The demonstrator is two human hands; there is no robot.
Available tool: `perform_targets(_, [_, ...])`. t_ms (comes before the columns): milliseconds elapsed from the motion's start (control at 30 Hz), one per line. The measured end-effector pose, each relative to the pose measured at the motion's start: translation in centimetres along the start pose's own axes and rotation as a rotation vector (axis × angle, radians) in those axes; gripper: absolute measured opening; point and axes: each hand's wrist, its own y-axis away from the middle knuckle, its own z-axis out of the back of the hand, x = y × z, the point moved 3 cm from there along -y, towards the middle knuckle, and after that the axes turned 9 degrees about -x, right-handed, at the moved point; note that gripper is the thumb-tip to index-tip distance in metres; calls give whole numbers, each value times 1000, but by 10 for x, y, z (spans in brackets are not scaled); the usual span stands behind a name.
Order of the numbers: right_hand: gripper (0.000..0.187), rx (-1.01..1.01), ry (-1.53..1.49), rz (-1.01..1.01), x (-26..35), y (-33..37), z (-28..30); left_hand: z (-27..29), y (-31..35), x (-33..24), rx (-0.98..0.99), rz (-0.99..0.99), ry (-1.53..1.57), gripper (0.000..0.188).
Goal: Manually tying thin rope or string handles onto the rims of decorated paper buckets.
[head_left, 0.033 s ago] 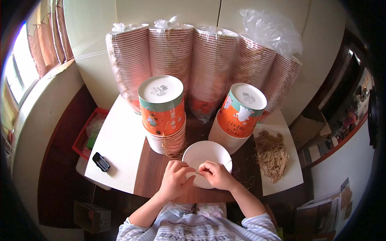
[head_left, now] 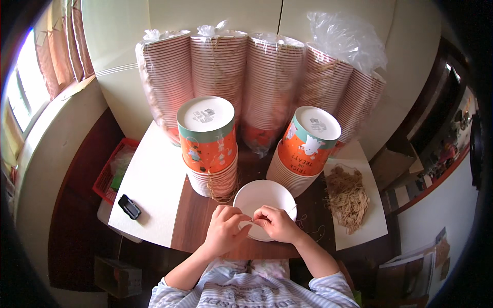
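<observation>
A white-lined paper bucket (head_left: 264, 192) stands mouth up in front of me. At its near rim, my left hand (head_left: 224, 228) and my right hand (head_left: 273, 224) meet with fingertips pinched. Between them is a small bit of what looks like thin twine, mostly covered by the fingers. A loose end of twine (head_left: 292, 209) sticks out at the bucket's right rim. Behind stand two upside-down stacks of orange and green printed buckets, one at the left (head_left: 207, 149) and one at the right (head_left: 307, 149). Tan cords hang on the left stack's side.
A bundle of tan twine (head_left: 349, 200) lies at the table's right. Several tall bucket stacks in clear plastic (head_left: 218, 72) line the back. A black plastic case (head_left: 129, 207) rests on the white left section, near a red basket (head_left: 109, 177). Loose thread lies right of the bucket.
</observation>
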Motion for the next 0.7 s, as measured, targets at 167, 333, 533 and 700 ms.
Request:
perform_targets(167, [9,11,-26,38,2,-1,-3,-1,0,0,40,-144,-102,19])
perform_targets(333, [15,28,-231,-125,-9,2,-10,1,-2,-7,0,-234,-177,19])
perform_targets(533, [14,20,-406,-167,-8,-2,-13,6,-7,-8,-20,-281,-207,19])
perform_targets(700, [14,0,-624,-245,-6,-5,-10,6,-8,-4,-39,-282,-183,19])
